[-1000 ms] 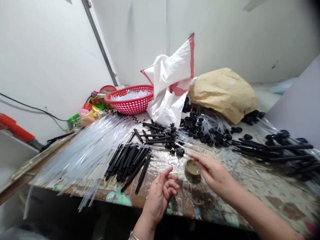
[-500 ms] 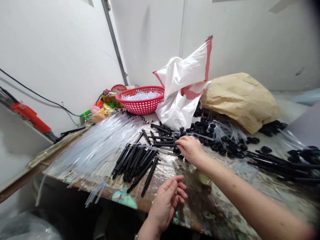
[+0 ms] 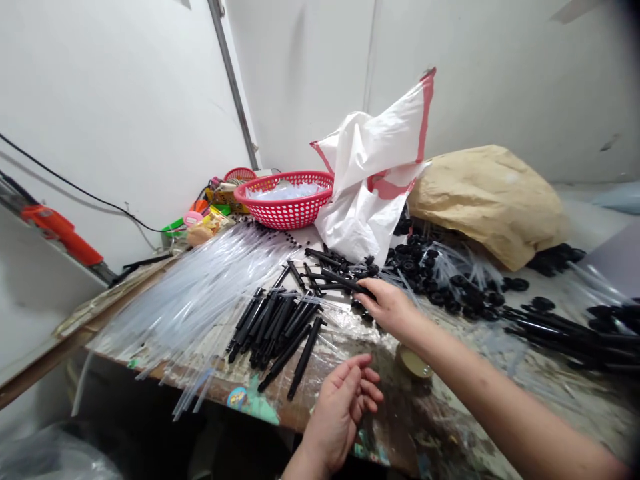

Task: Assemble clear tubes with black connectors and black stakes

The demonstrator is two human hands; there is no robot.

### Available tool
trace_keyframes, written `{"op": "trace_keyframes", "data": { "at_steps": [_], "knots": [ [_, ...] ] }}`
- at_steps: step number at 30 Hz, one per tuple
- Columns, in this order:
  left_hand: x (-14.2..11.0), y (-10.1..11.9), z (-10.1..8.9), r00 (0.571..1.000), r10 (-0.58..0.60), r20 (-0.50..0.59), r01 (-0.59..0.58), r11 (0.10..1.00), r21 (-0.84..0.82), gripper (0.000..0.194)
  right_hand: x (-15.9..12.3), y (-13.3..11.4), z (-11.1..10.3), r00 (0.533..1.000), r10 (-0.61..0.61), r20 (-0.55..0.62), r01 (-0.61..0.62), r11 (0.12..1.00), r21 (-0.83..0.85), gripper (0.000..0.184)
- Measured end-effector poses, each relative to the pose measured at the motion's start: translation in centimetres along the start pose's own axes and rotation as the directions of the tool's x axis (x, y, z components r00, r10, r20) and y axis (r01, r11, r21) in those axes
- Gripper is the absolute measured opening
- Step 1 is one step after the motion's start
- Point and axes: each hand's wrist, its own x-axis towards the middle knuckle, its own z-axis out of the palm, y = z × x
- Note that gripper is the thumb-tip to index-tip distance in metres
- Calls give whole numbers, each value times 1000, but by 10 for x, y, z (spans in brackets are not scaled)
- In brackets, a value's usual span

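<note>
My right hand [image 3: 387, 307] reaches out over the table and pinches the end of a black plastic rod [image 3: 345, 282], lifting it from a scattered heap of black rods [image 3: 325, 263]. My left hand [image 3: 345, 407] hovers near the table's front edge, palm up, fingers loosely curled, holding nothing. A neat row of black rods [image 3: 275, 327] lies just left of both hands. A small round dish [image 3: 414, 362] sits under my right forearm. Clear thin tubes [image 3: 195, 293] spread in a wide fan at the left.
A red basket [image 3: 285, 200] stands at the back, beside a white and red plastic bag [image 3: 373, 180] and a brown paper sack [image 3: 490, 197]. Black round caps [image 3: 435, 280] and more black rods [image 3: 565, 330] cover the right side. An orange tool [image 3: 60, 233] lies at far left.
My right hand left the small dish, reached forward to the scattered rods and closed on one. My left hand stayed low near the edge. The camera turned left.
</note>
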Motion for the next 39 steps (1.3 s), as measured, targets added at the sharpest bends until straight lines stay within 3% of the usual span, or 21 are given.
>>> {"op": "trace_keyframes", "data": {
  "at_steps": [4,7,10,13,16,19,23,26,30,34,37,39],
  "knots": [
    [1,-1,0,995,90,-30,-92,994,-58,33,-72,-9,1,995,-72,-73,86,974,209,23],
    [2,-1,0,995,84,-47,-86,994,-61,30,-118,-20,17,995,-75,-67,86,980,178,30],
    [3,0,-1,995,55,-85,-56,998,-6,27,-143,-28,24,996,-51,-78,68,971,230,39],
    [4,1,0,990,52,-128,-53,999,2,31,-156,-20,13,997,-55,-58,73,915,396,33],
    [4,4,3,989,74,-129,-74,997,9,36,-166,18,-7,988,82,-129,-14,889,458,23],
    [3,5,6,992,76,-100,-69,995,71,32,-176,84,-19,917,302,-260,-209,920,332,26],
    [1,7,8,998,3,-63,9,984,177,21,-180,156,-16,867,332,-372,-345,938,34,33],
    [1,7,9,998,8,-61,5,976,217,23,-175,175,-10,867,319,-382,-355,934,-27,29],
    [0,6,10,998,30,-49,-18,975,223,25,-161,176,-14,867,324,-378,-339,940,28,16],
    [0,5,11,1000,17,-24,-11,973,230,23,-149,162,-33,868,336,-366,-313,942,124,20],
    [1,5,11,999,36,-32,-27,969,245,26,-143,133,-41,915,332,-230,-244,907,343,27],
    [1,5,12,998,45,-41,-34,970,243,32,-139,110,-38,955,253,-154,-161,879,449,28]
  ]
}}
